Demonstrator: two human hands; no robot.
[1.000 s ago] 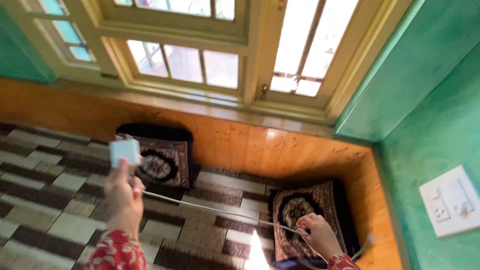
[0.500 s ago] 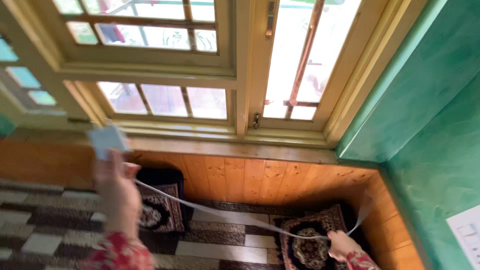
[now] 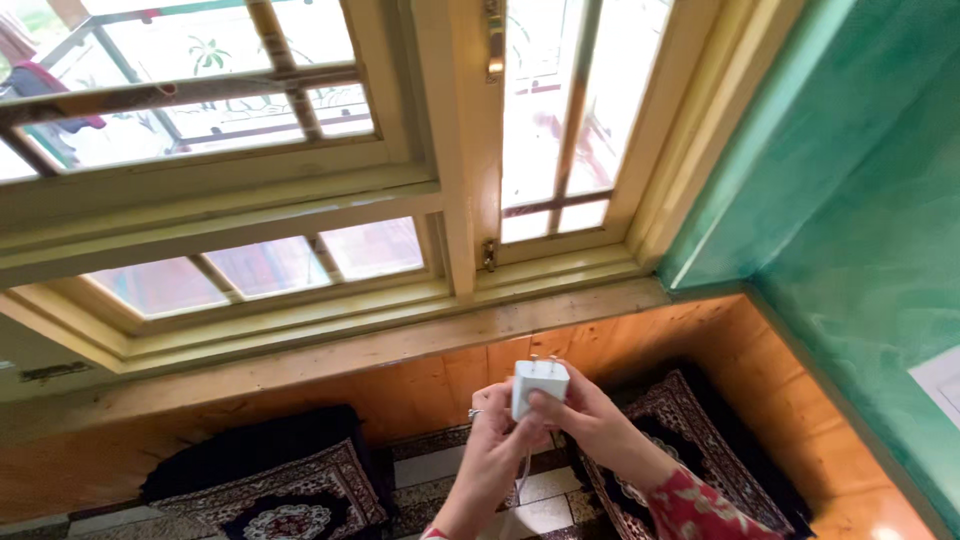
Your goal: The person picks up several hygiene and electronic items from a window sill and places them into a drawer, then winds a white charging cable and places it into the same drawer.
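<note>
A small white plug-in charger [image 3: 538, 386] with two metal prongs pointing up is held in front of me, below the window sill. My right hand [image 3: 585, 420] pinches its lower front and side. My left hand [image 3: 492, 445] touches its left side, with a ring on one finger. A thin white cable [image 3: 524, 470] hangs down from the charger between my wrists. Both red patterned sleeves show at the bottom edge.
A yellow wooden window frame [image 3: 455, 200] fills the upper view above an orange wooden skirting wall [image 3: 300, 395]. A green wall [image 3: 860, 230] stands at the right, with a white switch plate [image 3: 940, 380] at its edge. Dark patterned cushions [image 3: 280, 490] lie on the chequered floor.
My hands, first spread apart with the cable stretched between them, have come together on the charger. The view has tilted up and towards the window.
</note>
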